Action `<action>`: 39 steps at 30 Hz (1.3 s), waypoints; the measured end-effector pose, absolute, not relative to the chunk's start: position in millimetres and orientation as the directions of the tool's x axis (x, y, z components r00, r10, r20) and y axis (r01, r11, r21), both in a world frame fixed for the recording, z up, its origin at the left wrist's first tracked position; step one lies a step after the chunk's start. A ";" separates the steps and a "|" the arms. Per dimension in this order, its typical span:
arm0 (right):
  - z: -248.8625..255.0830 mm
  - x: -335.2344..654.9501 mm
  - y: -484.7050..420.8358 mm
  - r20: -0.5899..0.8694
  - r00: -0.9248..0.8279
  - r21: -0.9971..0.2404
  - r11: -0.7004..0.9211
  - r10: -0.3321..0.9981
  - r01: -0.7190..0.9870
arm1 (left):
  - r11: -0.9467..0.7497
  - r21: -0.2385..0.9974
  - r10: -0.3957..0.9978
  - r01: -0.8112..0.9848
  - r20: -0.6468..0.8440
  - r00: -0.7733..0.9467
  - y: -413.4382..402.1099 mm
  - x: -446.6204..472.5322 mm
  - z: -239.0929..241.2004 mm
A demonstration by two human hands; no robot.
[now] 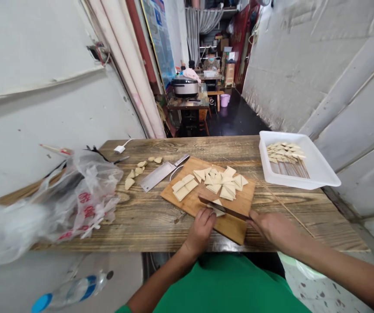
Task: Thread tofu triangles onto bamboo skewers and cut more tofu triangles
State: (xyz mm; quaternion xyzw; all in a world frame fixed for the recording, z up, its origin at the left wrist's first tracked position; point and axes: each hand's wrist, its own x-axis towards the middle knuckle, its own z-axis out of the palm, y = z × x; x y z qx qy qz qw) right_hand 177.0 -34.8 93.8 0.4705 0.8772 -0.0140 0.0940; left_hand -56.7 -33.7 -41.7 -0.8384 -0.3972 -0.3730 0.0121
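Observation:
My right hand (265,222) is closed round the handle of a kitchen knife (227,209), its blade pointing left across the wooden cutting board (187,166). Under the blade lies a pale piece of what looks like dried tofu (217,211). My left hand (203,224) has its fingers curled against that piece, holding it on the board close to the blade. Cut tofu triangles (227,182) are spread over the far right of the board. Uncut tofu blocks (184,187) sit in a group at its left.
A cleaver (157,176) lies left of the board, near scattered tofu offcuts (134,172). At the right, a white tray (323,167) holds skewered pieces; loose skewers (284,206) lie beside it. A plastic bag (89,191) covers the table's left end. A bottle (72,291) is below.

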 end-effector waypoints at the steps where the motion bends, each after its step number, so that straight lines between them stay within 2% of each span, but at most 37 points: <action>1: 95.1 178.7 -30.8 -0.160 -0.534 0.075 0.550 0.830 0.832 | -0.691 0.248 0.644 0.679 0.637 0.423 -26.1 -55.9 -39.3; 4: 102.7 182.5 -10.9 -0.094 -0.481 0.061 0.488 0.871 0.871 | -0.701 0.172 0.612 0.692 0.644 0.459 5.9 -55.6 -29.7; 8: 112.0 186.0 16.8 -0.030 -0.411 -0.008 0.411 0.911 0.911 | -0.719 0.144 0.617 0.680 0.585 0.527 52.3 -61.6 -13.6; 15: 112.4 192.0 24.8 0.025 -0.323 -0.067 0.324 0.946 0.944 | -0.681 0.315 0.730 0.661 0.367 0.577 88.5 -72.2 15.6; 18: 113.1 196.0 15.9 0.057 -0.305 -0.114 0.309 0.951 0.944 | -0.682 0.320 0.731 0.658 0.315 0.605 88.5 -83.7 26.4; 20: 112.8 199.4 7.9 0.070 -0.284 -0.137 0.291 0.956 0.947 | -0.601 0.307 0.797 0.738 0.300 0.524 85.7 -99.1 32.0; 22: 110.6 202.8 -0.8 0.073 -0.266 -0.154 0.274 0.961 0.949 | -0.434 0.301 0.897 0.849 0.234 0.375 81.8 -118.1 35.7; 25: 104.0 206.4 -12.2 0.074 -0.259 -0.178 0.268 0.963 0.947 | -0.158 0.273 0.986 0.949 -0.010 0.167 75.8 -141.9 37.2; 27: 98.8 207.1 -17.7 0.076 -0.263 -0.199 0.274 0.962 0.941 | -0.089 0.265 0.988 0.960 -0.100 0.119 72.9 -149.6 35.8; 30: 92.3 205.7 -22.8 0.068 -0.283 -0.257 0.291 0.957 0.922 | -0.091 0.297 0.991 0.950 -0.063 0.115 73.5 -153.0 32.5; 33: 88.9 203.0 -26.3 0.066 -0.295 -0.296 0.301 0.953 0.906 | -0.031 0.313 1.000 0.949 0.009 0.030 78.8 -158.1 30.8; 35: 88.4 201.4 -29.0 0.072 -0.300 -0.304 0.307 0.951 0.902 | 0.021 0.371 0.995 0.928 0.079 -0.054 80.4 -163.0 30.6; 36: 88.4 200.7 -30.6 0.074 -0.301 -0.308 0.309 0.951 0.900 | 0.051 0.443 0.989 0.895 0.100 -0.106 78.9 -164.2 30.3; 37: 88.5 199.9 -32.4 0.077 -0.299 -0.306 0.307 0.951 0.901 | 0.077 0.550 0.983 0.832 0.099 -0.157 75.3 -163.7 29.7; 39: 88.3 198.2 -36.5 0.079 -0.288 -0.292 0.298 0.954 0.909 | 0.107 0.801 0.972 0.588 0.040 -0.231 61.1 -155.5 26.2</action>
